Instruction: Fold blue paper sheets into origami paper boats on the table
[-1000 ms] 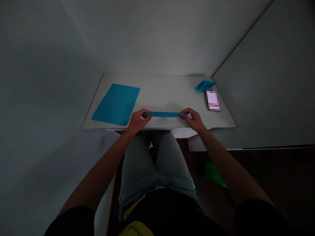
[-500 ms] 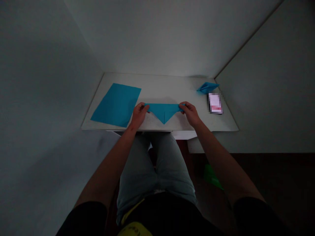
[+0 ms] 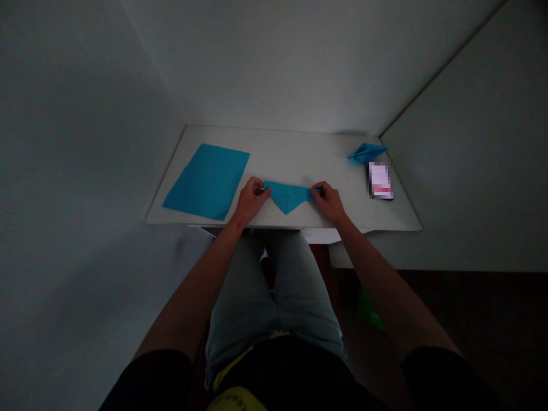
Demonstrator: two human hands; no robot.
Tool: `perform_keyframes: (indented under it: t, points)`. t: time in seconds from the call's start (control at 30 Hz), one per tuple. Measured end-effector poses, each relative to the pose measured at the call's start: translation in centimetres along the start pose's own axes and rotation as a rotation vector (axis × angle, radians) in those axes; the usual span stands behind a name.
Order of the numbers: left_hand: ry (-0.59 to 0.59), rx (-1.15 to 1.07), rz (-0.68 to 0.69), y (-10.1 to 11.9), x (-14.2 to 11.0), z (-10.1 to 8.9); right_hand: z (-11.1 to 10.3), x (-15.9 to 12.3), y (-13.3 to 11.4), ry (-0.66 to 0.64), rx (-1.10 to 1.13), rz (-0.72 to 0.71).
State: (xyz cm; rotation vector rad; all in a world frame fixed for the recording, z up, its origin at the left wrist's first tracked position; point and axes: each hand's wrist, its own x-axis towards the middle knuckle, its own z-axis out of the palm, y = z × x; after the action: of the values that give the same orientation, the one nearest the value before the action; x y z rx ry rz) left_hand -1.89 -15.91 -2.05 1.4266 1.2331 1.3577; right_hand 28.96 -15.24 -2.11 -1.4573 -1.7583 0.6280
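Observation:
A sheet of blue paper folded into a flat triangular shape (image 3: 286,197) is stretched between my hands near the table's front edge. Its long straight side faces the wall and its point faces me, with a crease down the middle. My left hand (image 3: 252,200) pinches the left corner between thumb and fingers. At the right corner, my right hand (image 3: 327,201) has its fingers closed on the paper. Both corner tips are partly hidden by the fingers.
An unfolded blue sheet (image 3: 208,181) lies on the white table (image 3: 295,154) to the left. At the back right sits a folded blue paper piece (image 3: 368,152), beside a blurred-out phone-like object (image 3: 380,180). Walls border the table behind and on both sides.
My left hand has moved inward along the folded paper and turned a little, so less of the left corner shows. The right hand has shifted only slightly. The view has drifted a little.

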Motion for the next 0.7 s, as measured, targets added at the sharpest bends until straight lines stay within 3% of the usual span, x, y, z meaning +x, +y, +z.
perform_keyframes:
  t: [0.23,0.53,0.7]
  points:
    - [-0.057,-0.101,0.013,-0.1,0.2,-0.2,0.3,0.0,0.4,0.016,0.023,-0.015]
    - [0.058,-0.131,-0.007,-0.9,0.5,-0.1,0.3,-0.1,-0.1,-0.016,0.097,-0.026]
    - [0.076,-0.079,0.054,-1.4,0.5,-0.4,0.0,-0.5,-0.5,-0.039,0.204,-0.055]
